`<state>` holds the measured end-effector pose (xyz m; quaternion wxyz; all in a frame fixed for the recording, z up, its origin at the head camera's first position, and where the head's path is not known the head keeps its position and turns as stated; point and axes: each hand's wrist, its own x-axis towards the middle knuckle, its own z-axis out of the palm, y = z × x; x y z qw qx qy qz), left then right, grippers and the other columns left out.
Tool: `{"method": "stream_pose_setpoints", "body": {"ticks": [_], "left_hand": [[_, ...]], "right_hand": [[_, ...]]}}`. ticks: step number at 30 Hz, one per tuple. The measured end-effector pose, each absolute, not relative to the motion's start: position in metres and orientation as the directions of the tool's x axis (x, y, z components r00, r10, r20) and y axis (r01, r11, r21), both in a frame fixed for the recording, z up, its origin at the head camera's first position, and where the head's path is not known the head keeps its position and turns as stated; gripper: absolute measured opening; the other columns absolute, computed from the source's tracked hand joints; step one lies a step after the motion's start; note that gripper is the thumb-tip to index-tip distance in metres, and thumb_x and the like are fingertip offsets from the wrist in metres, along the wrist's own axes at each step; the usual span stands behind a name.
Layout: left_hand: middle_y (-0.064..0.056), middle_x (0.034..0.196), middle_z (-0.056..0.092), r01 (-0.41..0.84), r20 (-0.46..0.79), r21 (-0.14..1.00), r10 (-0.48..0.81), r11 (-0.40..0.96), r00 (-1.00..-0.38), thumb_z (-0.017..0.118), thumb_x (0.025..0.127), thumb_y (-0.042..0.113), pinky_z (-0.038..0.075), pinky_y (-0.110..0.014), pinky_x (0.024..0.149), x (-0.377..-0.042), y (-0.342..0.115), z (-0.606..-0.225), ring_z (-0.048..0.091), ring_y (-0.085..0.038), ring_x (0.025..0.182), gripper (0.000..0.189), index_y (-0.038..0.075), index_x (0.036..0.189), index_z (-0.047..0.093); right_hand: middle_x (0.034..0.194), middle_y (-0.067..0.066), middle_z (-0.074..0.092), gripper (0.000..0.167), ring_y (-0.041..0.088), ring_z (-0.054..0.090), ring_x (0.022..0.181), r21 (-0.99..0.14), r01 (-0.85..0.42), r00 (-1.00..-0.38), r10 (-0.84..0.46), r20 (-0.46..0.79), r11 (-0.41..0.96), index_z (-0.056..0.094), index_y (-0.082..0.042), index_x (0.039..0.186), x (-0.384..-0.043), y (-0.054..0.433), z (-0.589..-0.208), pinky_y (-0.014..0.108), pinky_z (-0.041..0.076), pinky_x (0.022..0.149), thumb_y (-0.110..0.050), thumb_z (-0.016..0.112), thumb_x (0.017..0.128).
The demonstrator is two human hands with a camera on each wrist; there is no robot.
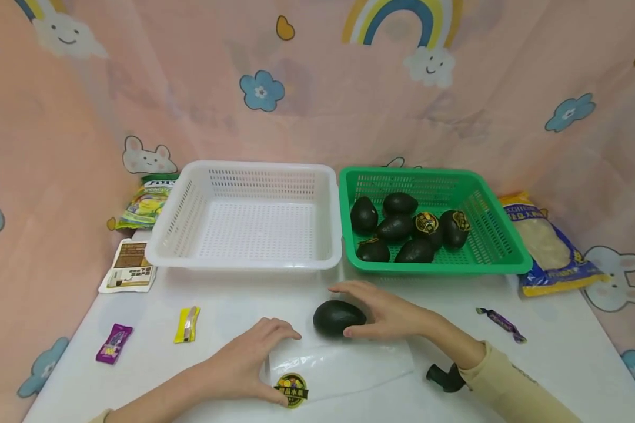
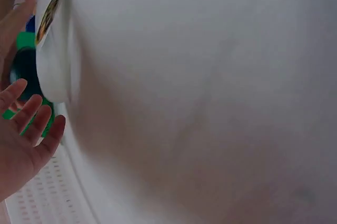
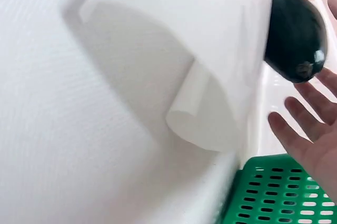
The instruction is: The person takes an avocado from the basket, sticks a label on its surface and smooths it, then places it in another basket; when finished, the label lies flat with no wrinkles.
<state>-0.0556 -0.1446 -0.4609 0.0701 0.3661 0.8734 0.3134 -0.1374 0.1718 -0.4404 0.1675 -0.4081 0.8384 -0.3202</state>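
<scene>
A dark avocado lies at the back edge of a clear plastic sheet or bag, which bears a round black-and-gold sticker. Around the avocado's right side is my right hand, fingers spread and extended; a fingertip seems to touch the fruit in the right wrist view. My left hand is held at the sheet's left side, its fingers loosely spread with nothing in them and its thumb at the sticker's edge. Whether that thumb presses the sheet cannot be told.
Behind stand a white basket with nothing in it and a green basket of several avocados. Wrapped sweets lie left, another right. A dark elbow-shaped piece is beside the right sleeve. Packets flank the baskets.
</scene>
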Motion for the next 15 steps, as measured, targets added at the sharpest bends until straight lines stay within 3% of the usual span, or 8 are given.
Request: {"method": "stream_pose_setpoints", "body": {"ticks": [3,7,12,15], "left_hand": [[0.01,0.124,0.048,0.635,0.127,0.587,0.717,0.502,-0.685,0.086,0.073,0.034,0.048,-0.025,0.088,-0.051,-0.144,-0.471,0.048,-0.007,0.107,0.07,0.017,0.13,0.049],[0.009,0.101,0.062,0.501,0.116,0.783,0.705,0.368,-0.7,0.081,0.08,0.01,0.052,-0.02,0.075,-0.059,-0.141,-0.476,0.058,-0.002,0.087,0.039,0.013,0.114,0.062],[0.005,0.082,0.072,0.211,-0.027,0.936,0.653,0.283,-0.756,0.079,0.083,0.019,0.055,-0.024,0.066,-0.069,-0.125,-0.462,0.067,-0.008,0.072,0.013,0.014,0.094,0.074],[0.005,0.075,0.072,0.131,-0.077,0.952,0.631,0.276,-0.772,0.078,0.084,0.025,0.054,-0.025,0.063,-0.073,-0.115,-0.45,0.07,-0.019,0.068,0.01,0.017,0.089,0.076]], "right_hand": [[0.144,-0.013,0.043,0.062,0.013,0.036,0.135,-0.661,-0.606,-0.633,-0.772,0.064,0.442,0.045,-0.025,0.143,-0.133,0.172,-0.435,0.047,0.037,0.106,-0.046,0.068,0.09],[0.136,-0.01,0.052,0.043,0.011,0.044,0.128,-0.637,-0.683,-0.607,-0.762,0.223,0.358,0.057,-0.024,0.133,-0.123,0.169,-0.427,0.041,0.043,0.101,-0.035,0.068,0.093],[0.115,-0.007,0.064,0.026,0.01,0.057,0.104,-0.634,-0.747,-0.528,-0.758,0.383,0.201,0.067,-0.021,0.116,-0.103,0.16,-0.416,0.031,0.052,0.079,-0.017,0.071,0.091],[0.101,-0.008,0.065,0.023,0.007,0.056,0.084,-0.658,-0.733,-0.533,-0.746,0.4,0.171,0.069,-0.021,0.11,-0.092,0.156,-0.411,0.022,0.049,0.066,-0.014,0.073,0.089]]}}
